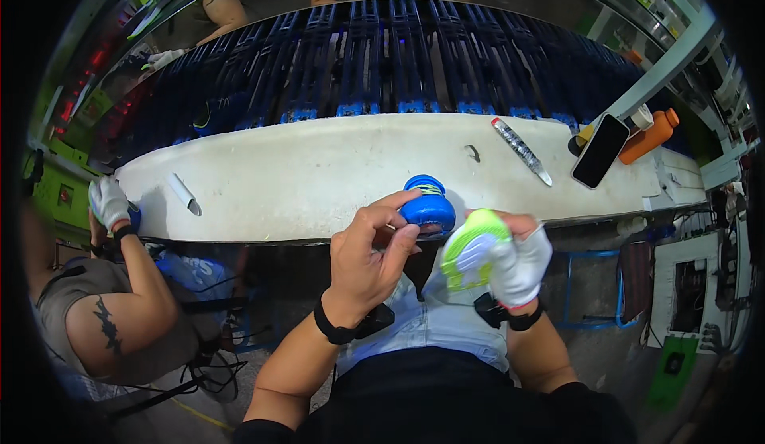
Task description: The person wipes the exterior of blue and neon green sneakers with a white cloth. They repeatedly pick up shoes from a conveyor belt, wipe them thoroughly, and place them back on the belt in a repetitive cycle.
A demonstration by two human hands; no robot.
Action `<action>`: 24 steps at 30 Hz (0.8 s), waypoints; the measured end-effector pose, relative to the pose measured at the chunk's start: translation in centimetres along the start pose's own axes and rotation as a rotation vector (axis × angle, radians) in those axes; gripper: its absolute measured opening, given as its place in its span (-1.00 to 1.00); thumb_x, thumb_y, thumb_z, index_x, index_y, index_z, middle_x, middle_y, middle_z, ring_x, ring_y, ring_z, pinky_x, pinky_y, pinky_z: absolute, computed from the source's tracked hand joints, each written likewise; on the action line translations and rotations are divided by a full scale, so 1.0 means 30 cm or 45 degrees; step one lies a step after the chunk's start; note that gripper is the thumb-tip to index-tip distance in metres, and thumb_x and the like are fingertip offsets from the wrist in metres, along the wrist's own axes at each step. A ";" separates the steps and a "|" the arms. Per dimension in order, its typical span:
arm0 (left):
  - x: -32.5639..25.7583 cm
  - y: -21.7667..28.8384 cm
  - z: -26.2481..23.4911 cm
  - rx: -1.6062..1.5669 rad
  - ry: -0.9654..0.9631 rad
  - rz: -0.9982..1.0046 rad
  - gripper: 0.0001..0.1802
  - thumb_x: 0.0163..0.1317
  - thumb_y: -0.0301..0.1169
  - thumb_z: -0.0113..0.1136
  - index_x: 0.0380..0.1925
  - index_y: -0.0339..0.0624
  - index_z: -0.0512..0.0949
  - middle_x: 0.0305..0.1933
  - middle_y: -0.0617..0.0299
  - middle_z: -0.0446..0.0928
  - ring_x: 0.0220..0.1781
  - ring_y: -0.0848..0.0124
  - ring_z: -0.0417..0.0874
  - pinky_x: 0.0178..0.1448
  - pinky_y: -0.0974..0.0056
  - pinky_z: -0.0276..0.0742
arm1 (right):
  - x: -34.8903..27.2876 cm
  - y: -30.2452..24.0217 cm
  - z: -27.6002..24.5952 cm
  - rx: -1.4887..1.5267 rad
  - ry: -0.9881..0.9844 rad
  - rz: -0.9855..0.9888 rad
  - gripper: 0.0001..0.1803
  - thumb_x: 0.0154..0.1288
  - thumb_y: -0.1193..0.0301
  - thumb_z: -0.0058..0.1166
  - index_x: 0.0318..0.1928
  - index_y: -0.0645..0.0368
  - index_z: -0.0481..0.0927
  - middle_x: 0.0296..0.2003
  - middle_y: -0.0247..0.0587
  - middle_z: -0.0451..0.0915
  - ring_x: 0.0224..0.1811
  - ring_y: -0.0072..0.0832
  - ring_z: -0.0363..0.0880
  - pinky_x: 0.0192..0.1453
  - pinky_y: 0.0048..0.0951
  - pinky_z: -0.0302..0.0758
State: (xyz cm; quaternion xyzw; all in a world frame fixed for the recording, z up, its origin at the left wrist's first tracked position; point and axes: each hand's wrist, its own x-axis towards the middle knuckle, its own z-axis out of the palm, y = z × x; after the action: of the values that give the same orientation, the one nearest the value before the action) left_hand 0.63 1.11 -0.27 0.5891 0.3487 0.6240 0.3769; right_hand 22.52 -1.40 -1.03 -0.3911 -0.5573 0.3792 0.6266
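Holding a blue shoe-shaped piece (434,213) by its left side, the bare left hand (362,261) has its fingers (392,200) clamped on it, the index finger near the narrow middle, where yellow-green cord (429,191) crosses, and the thumb by the lower, rounder end. The blue piece is thus within the left fingers, over the near edge of the pale surface (295,177); whether it also rests there, I cannot tell. Just to the right of the left fingers, the right hand (522,269), in a white glove that leaves part of a finger bare, has its fingers closed on a lime-green and white piece (466,254), too blurred for its kind to be told. Beyond the right fingers, farther up the surface, lies a slim pen-like tool (523,152) with a red end, and left of it a small dark curved scrap (473,153). Farther to the right of the right fingers, a black-screened phone (601,151) sits beside an orange bottle (647,137). Well to the left of the left fingers lies a short white tube (183,192), and past it a co-worker's gloved hand (111,202) is near the end of the surface. Beyond the fingers of both hands stretches a row of dark rails (362,62) with blue ends.
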 end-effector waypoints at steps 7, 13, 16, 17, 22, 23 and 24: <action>-0.014 0.070 -0.028 0.230 -0.201 0.110 -0.74 0.36 -0.43 0.54 -0.17 -0.33 0.62 0.30 -0.29 0.71 -0.18 0.25 0.91 -0.10 0.25 0.83 | -0.019 0.056 0.086 -0.028 -0.165 -0.210 -0.67 0.47 0.32 0.48 0.03 0.18 0.60 0.40 0.39 0.59 0.24 -0.17 0.76 0.26 -0.25 0.68; -0.016 0.086 -0.050 0.500 -0.316 0.172 -0.65 0.37 -0.33 0.58 -0.18 -0.30 0.57 0.19 -0.33 0.76 -0.15 0.22 0.92 -0.10 0.28 0.80 | -0.001 0.069 0.067 -0.223 -0.252 -0.375 -0.61 0.39 0.40 0.54 0.02 0.12 0.54 0.37 0.36 0.62 0.01 -0.13 0.86 0.06 -0.27 0.76; -0.020 0.081 -0.066 0.569 -0.369 0.209 -0.64 0.35 -0.31 0.59 -0.21 -0.26 0.55 0.17 -0.32 0.77 -0.16 0.20 0.92 -0.11 0.28 0.80 | 0.000 0.067 0.059 -0.255 -0.287 -0.418 -0.56 0.36 0.42 0.57 0.02 0.10 0.50 0.35 0.35 0.63 -0.01 -0.12 0.87 0.05 -0.22 0.78; -0.022 0.073 -0.065 0.550 -0.344 0.238 -0.65 0.32 -0.31 0.61 -0.23 -0.24 0.56 0.19 -0.25 0.77 -0.19 0.18 0.91 -0.17 0.27 0.78 | -0.002 0.066 0.057 -0.258 -0.297 -0.418 -0.55 0.35 0.42 0.57 0.02 0.09 0.49 0.34 0.35 0.64 0.00 -0.11 0.87 0.06 -0.20 0.78; -0.031 0.055 -0.050 0.502 -0.302 0.266 -0.64 0.26 -0.31 0.65 -0.27 -0.19 0.57 0.22 -0.10 0.78 -0.22 0.12 0.91 -0.26 0.25 0.77 | -0.014 0.069 0.045 -0.202 -0.288 -0.375 -0.52 0.33 0.44 0.59 0.00 0.08 0.46 0.31 0.34 0.66 0.08 -0.05 0.86 0.10 -0.19 0.78; -0.031 0.056 -0.046 0.496 -0.305 0.269 -0.63 0.28 -0.32 0.64 -0.26 -0.21 0.55 0.19 -0.16 0.79 -0.20 0.14 0.91 -0.21 0.26 0.78 | -0.013 0.066 0.043 -0.195 -0.281 -0.365 -0.52 0.32 0.44 0.60 -0.01 0.08 0.45 0.30 0.34 0.68 0.09 -0.05 0.86 0.11 -0.19 0.78; -0.031 0.057 -0.041 0.488 -0.308 0.273 -0.62 0.31 -0.32 0.63 -0.25 -0.22 0.53 0.15 -0.22 0.79 -0.18 0.16 0.92 -0.16 0.26 0.80 | -0.014 0.065 0.040 -0.188 -0.267 -0.352 -0.52 0.31 0.45 0.60 -0.02 0.08 0.45 0.28 0.32 0.69 0.10 -0.05 0.86 0.11 -0.19 0.77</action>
State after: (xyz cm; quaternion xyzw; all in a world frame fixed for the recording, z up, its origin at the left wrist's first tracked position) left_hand -0.67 -0.50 0.71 0.7538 0.3485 0.5077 0.2291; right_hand 21.20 -0.92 -2.91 -0.3142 -0.6943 0.2862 0.5808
